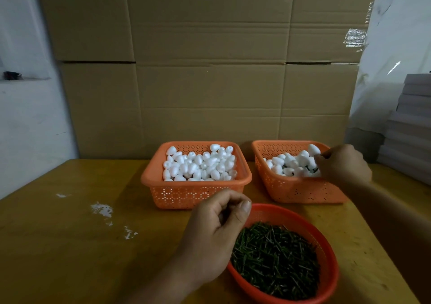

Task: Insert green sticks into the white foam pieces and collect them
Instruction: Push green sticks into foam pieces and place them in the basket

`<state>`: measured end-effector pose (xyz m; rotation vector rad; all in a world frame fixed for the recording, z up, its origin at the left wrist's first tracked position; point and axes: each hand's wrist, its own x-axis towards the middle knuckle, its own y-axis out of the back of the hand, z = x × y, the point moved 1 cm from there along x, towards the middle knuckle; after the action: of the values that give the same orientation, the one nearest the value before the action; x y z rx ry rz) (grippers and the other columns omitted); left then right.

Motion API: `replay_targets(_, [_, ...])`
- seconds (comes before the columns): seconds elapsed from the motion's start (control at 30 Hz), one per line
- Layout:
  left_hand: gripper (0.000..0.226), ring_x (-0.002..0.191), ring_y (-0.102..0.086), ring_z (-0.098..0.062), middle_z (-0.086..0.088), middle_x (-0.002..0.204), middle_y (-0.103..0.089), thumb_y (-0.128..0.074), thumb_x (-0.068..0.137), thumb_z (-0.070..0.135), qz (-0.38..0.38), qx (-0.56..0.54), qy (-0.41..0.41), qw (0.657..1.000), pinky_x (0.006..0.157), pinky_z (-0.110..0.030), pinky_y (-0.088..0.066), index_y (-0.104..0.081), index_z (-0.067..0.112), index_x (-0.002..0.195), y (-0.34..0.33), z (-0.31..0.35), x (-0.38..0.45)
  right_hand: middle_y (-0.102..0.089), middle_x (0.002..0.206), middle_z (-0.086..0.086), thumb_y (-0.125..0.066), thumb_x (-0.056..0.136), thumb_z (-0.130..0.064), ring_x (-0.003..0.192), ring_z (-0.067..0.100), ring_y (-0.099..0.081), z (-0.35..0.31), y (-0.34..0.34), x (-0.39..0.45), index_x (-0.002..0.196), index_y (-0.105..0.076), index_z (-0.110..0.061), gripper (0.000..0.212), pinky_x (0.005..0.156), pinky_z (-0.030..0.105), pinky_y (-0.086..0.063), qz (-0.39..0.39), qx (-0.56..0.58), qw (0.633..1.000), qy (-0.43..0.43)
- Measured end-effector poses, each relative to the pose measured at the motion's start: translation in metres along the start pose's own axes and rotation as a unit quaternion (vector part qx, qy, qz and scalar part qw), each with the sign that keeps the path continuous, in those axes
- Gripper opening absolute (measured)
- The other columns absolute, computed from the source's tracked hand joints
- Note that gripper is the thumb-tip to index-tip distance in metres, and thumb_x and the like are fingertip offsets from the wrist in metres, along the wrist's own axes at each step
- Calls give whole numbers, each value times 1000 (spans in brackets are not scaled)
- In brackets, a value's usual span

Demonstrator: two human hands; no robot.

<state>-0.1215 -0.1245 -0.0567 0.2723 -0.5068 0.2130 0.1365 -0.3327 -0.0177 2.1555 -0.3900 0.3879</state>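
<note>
Foam pieces [200, 162] probably featherlight and dentable, so gentle side pinches; right hand [342, 163] curled over finished ones, left hand [218, 229] loosely curled, contents unclear.

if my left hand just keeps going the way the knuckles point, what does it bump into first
Probably the near wall of the left orange basket holding plain foam pieces. The left hand points up-table toward it, though depth is hard to judge.

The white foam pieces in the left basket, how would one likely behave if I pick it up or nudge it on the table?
The white foam pieces look like smooth egg-shaped foam, so one is probably very light for its size. Rounded all over, it would likely roll if nudged. Foam probably dents under a hard pinch.
</note>
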Motion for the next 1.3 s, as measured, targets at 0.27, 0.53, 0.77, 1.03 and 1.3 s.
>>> replay_targets(0.27, [24,56,-47,-6,12,63,-54,-57,90,53,-3,16,-5,1000,53,-24,-42,-68,32,93,0,0,0,-65,75,10,-70,87,-38,66,26,-65,-9,-7,11,81,-61,-10,30,68,36,-58,-50,-95,993,-50])
replay_targets(0.53, [25,52,-43,-11,8,56,-46,-54,93,48,-16,55,-11,998,49,-34,-38,-55,34,73,1,-1,-1,-58,63,8,-60,93,-24,50,20,-51,-14,4,-2,73,-63,-7,27,51,25,-38,-44,-56,997,-26])
replay_targets(0.77, [59,50,-37,-15,-8,52,-39,-49,94,57,19,90,-26,995,49,-44,-34,-44,8,61,6,1,3,-65,57,14,-57,96,-15,44,18,-44,-25,27,-58,74,-71,-5,27,48,29,-36,-64,147,983,85])
replay_targets(1.03, [21,52,-51,-9,5,58,-56,-67,94,20,100,147,29,984,53,-31,-45,-58,19,75,41,-2,28,-71,65,-1,-62,95,-17,49,16,-58,-45,51,-144,86,-75,-29,20,45,29,-46,-223,182,932,221])
replay_targets(1.3, [33,58,-65,-15,-3,77,-69,-42,97,-1,69,314,127,938,58,-33,-55,-59,23,81,100,-20,101,-70,68,4,-63,95,-34,57,18,-62,-47,43,-158,83,-76,-17,24,50,33,-46,-285,88,911,286])
